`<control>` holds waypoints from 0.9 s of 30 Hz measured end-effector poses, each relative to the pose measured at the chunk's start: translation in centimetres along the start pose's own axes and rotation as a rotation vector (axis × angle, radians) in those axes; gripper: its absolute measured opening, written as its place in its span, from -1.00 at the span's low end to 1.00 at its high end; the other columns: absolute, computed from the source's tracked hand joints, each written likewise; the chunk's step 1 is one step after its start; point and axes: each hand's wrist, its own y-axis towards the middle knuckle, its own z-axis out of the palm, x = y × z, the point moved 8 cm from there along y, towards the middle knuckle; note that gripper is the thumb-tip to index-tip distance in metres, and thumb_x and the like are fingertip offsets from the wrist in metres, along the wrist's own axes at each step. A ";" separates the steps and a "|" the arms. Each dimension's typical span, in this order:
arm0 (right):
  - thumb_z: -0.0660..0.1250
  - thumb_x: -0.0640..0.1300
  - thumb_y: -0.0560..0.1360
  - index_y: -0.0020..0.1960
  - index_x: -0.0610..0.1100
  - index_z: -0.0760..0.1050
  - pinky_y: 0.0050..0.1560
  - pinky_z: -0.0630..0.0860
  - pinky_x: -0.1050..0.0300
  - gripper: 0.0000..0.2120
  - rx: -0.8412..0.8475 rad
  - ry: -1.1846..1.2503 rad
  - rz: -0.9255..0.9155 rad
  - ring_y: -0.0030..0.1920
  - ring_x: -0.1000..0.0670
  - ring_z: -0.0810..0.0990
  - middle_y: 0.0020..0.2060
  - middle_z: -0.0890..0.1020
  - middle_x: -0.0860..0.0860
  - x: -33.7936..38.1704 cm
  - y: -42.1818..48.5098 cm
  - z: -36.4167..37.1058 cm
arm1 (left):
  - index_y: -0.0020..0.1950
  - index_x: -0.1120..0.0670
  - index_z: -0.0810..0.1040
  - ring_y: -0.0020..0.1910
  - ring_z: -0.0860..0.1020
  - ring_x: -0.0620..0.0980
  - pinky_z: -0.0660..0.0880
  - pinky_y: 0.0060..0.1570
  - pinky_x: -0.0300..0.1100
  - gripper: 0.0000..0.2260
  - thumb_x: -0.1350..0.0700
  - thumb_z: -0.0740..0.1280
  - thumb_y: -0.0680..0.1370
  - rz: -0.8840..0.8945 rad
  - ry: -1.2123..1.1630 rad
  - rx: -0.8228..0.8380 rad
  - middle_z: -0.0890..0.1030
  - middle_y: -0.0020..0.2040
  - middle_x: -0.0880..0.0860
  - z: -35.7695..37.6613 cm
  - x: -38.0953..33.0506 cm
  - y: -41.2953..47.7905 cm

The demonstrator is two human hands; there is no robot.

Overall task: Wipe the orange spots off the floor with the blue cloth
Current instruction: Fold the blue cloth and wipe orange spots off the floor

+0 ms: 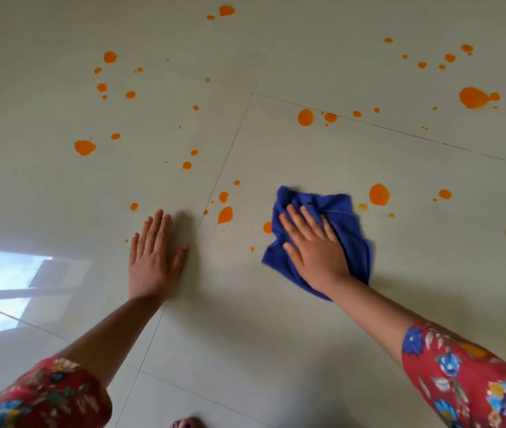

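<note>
Right hand (311,242) pressed flat on the blue cloth (342,225), fingers (299,216) spread open, pinning rather than gripping it against the floor (276,335). Left hand (152,254) also flat and open, bracing on bare tile, holding nothing. Nearest orange spots (225,214) just left of the right fingertips, one half tucked under the cloth's left edge; a larger blob (379,194) ahead and to the right, close to the cloth's far corner. Right hand clearly the nearer to both. Most spots well ahead of both hands, not yet wiped.
</note>
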 end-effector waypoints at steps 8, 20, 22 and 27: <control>-0.03 0.13 0.61 0.57 0.05 0.06 0.48 0.09 -0.08 -0.46 0.105 -0.152 -0.309 0.55 -0.03 0.10 0.56 0.13 0.05 1.0 2.5 -0.2 | 0.57 -0.02 0.05 0.56 -0.07 -0.07 -0.14 0.51 0.00 -0.45 -0.13 0.05 0.60 0.099 0.010 0.031 0.03 0.57 -0.10 0.6 0.1 -0.8; -0.15 0.16 0.62 0.58 0.06 -0.05 0.48 0.06 -0.06 -0.46 0.231 -0.049 0.034 0.55 -0.03 0.09 0.56 0.06 0.07 5.7 0.1 0.6 | 0.56 0.01 0.08 0.55 -0.07 -0.10 -0.17 0.51 -0.09 -0.46 -0.07 0.08 0.60 0.000 -0.158 -0.036 0.08 0.57 -0.08 -0.5 1.8 -1.1; -0.27 0.20 0.56 0.56 0.03 -0.19 0.51 -0.05 -0.08 -0.39 0.227 -0.068 0.167 0.57 -0.04 -0.05 0.56 -0.11 0.08 5.1 5.2 0.0 | 0.56 0.00 0.06 0.55 -0.08 -0.10 -0.19 0.51 -0.12 -0.44 -0.09 0.08 0.58 -0.051 -0.182 -0.044 0.06 0.57 -0.08 -0.4 2.1 -1.5; -0.42 0.32 0.42 0.44 0.13 -0.52 0.49 -0.33 -0.10 -0.33 0.562 -0.199 -0.403 0.46 -0.01 -0.48 0.43 -0.49 0.13 10.7 7.7 0.9 | 0.57 -0.02 -0.04 0.55 -0.11 -0.11 -0.14 0.49 -0.14 -0.31 -0.24 0.05 0.51 -0.188 -0.246 0.006 -0.08 0.56 -0.14 0.1 3.6 -3.3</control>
